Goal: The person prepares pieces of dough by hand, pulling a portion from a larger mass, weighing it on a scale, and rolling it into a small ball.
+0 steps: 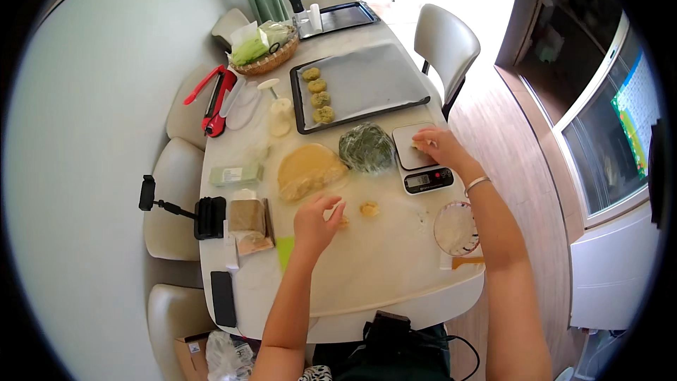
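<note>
My right hand [443, 148] reaches over the kitchen scale [411, 130], its fingers pinching a small piece of pale dough [420, 145] at the weighing plate. Over the mat on the near side, my left hand [317, 222] is open, with thumb and fingers apart. Partly hidden beside its fingers lies a dough piece [344, 223]. Another small dough lump [369, 209] rests a little to the right. Beyond the left hand is a large yellow dough mass [305, 164] under clear film. A dark green ball in plastic wrap [367, 148] sits between that dough and the scale.
A lined baking tray [374, 85] holds several greenish rounds [317, 86]. On the right stands a glass bowl of white powder [455, 229]. Along the left are a plunger mould [280, 116], a red-handled device [217, 102], a phone stand [209, 217] and a wicker basket [266, 63].
</note>
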A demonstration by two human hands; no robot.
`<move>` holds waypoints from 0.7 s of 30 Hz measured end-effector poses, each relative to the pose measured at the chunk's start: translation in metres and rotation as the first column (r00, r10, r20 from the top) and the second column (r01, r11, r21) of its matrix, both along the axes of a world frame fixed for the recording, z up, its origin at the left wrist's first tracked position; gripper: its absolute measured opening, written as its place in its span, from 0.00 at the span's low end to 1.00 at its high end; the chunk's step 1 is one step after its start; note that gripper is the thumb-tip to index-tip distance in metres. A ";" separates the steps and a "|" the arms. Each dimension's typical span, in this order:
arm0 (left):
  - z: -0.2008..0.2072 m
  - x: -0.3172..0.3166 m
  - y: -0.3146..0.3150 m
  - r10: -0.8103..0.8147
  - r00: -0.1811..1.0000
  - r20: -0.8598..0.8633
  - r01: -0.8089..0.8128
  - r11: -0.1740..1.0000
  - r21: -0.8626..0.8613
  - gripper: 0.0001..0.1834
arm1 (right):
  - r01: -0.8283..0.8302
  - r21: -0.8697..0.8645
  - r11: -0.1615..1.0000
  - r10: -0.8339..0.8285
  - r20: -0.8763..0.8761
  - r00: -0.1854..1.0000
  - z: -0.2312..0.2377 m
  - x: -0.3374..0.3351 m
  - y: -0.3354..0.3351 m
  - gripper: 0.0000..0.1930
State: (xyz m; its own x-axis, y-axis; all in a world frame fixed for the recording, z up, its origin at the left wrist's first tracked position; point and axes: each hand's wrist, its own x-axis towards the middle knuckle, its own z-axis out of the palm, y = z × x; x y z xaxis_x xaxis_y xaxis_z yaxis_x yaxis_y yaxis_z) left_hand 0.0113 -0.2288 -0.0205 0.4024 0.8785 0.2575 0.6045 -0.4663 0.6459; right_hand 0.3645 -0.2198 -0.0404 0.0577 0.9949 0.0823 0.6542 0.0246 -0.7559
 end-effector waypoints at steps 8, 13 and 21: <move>-0.003 -0.041 -0.038 0.119 0.960 0.255 -0.146 0.985 0.092 0.08 | 0.138 0.465 0.875 -0.173 0.034 0.984 0.041 -0.070 -0.037 0.14; -0.023 -0.068 -0.065 0.188 0.952 0.241 -0.241 0.947 0.213 0.12 | -0.079 0.239 0.968 -0.049 0.486 0.873 0.013 -0.131 -0.082 0.11; -0.042 -0.092 -0.077 0.216 0.967 0.136 -0.240 0.951 0.195 0.23 | -0.022 0.186 0.982 -0.115 0.691 0.713 -0.018 -0.138 -0.082 0.13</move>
State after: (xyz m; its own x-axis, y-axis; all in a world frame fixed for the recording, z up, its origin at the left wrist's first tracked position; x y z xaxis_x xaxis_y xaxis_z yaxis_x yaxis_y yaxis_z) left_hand -0.0811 -0.3058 -0.0627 0.1561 0.8655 0.4760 0.6400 -0.4557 0.6187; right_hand 0.2261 -0.3021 -0.0586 -0.0381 0.9585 0.2827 0.9956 0.0606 -0.0711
